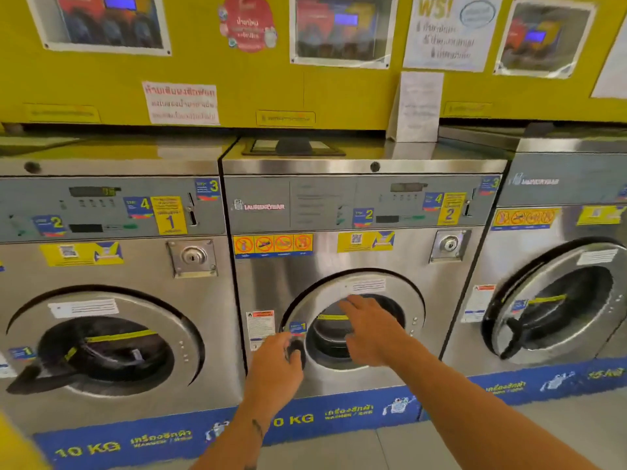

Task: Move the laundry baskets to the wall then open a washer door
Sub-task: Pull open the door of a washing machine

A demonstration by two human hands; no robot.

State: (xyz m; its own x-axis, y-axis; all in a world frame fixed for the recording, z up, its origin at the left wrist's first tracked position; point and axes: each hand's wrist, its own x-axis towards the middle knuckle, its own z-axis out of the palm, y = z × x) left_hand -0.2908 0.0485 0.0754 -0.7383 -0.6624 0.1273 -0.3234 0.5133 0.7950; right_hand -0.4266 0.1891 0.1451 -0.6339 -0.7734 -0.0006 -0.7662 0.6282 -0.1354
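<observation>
- Gripping the black door handle (296, 349) of the middle washer (359, 259), the left hand (276, 366) curls closed around it.
- The right hand (371, 329) rests open-fingered on the round door (383, 290).

Bright, even light is filling the scene. The steel washers (359, 266) are throwing soft glare; posters (342, 28) are reflecting too. Everything is looking slightly soft, text is smearing, and straight lines are bowing toward the edges.

Both hands reach forward: left (275, 362) seemingly curled, right (368, 329) spread flat.
</observation>
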